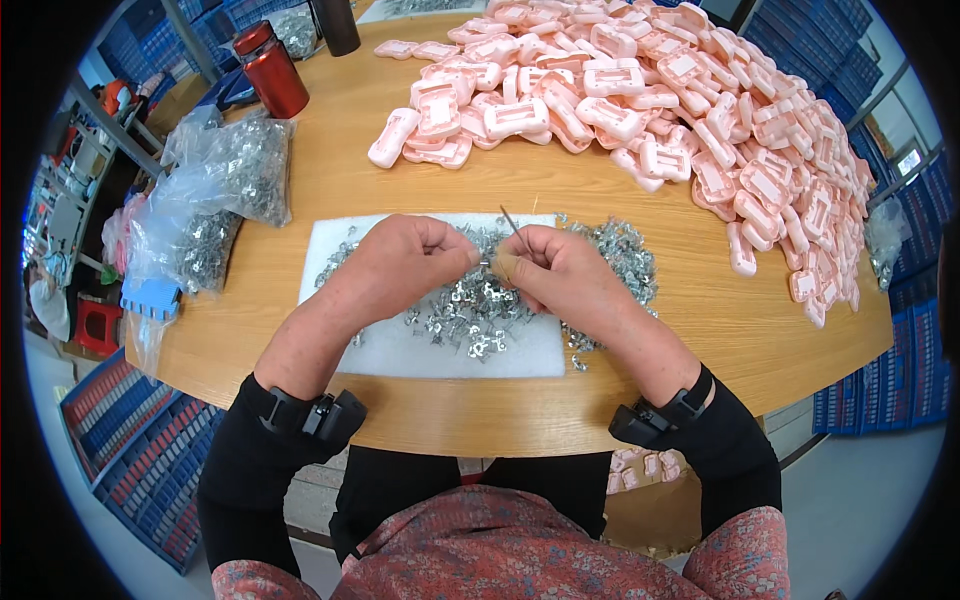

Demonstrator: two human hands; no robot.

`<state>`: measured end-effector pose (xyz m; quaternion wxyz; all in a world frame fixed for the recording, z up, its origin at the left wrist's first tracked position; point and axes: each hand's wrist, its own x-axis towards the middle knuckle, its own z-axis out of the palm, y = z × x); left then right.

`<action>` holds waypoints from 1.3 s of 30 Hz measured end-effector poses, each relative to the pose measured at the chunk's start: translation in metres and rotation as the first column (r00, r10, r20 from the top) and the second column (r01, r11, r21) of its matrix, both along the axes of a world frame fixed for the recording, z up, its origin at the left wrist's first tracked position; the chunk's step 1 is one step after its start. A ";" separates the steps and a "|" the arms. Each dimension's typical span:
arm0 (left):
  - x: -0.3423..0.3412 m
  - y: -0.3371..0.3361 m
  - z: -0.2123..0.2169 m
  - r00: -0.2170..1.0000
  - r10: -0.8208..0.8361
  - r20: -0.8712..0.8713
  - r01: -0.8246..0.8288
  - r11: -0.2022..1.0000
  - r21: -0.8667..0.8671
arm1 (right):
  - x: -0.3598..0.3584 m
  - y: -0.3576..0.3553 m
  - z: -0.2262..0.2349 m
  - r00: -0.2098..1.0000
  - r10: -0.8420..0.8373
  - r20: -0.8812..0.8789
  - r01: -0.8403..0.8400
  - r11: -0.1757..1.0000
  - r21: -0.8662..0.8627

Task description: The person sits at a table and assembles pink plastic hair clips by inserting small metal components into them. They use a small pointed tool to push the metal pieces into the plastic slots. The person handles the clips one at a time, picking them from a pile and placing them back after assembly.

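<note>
My left hand [405, 262] and my right hand [552, 268] meet over a white foam pad [420, 350] on a wooden table [330, 190]. Between the fingertips of both hands sits a small metal clip [484, 262]. My right hand also pinches a thin metal pin [511, 226] that sticks up and away from me. Several small shiny metal clips [470, 310] lie heaped on the pad under my hands and spill off its right edge [625, 250].
A big heap of pink plastic housings [650, 90] fills the far right of the table. Clear bags of metal parts [225, 180] lie at the left, a red bottle [272, 70] and a dark cup [335, 25] behind them. Blue bins [130, 440] stand on the floor.
</note>
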<state>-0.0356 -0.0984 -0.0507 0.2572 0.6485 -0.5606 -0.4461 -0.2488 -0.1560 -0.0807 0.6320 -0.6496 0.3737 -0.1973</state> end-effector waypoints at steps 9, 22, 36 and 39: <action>-0.022 -0.003 0.017 0.984 -0.082 -0.155 0.069 0.994 -0.087 | -0.040 -0.002 0.019 0.984 -0.162 0.079 0.143 0.969 0.201; -0.087 -0.011 -0.005 0.858 -0.184 -0.480 0.257 0.962 0.091 | -0.104 0.020 0.019 0.927 -0.258 0.272 0.181 0.943 0.280; -0.106 0.014 -0.015 0.884 -0.325 -0.335 0.380 0.918 0.111 | -0.132 0.065 -0.007 0.968 -0.231 0.092 0.231 0.973 0.020; -0.111 0.018 -0.019 0.826 -0.332 -0.456 0.414 0.906 0.091 | -0.135 0.076 -0.011 0.918 -0.326 0.224 0.283 0.937 0.203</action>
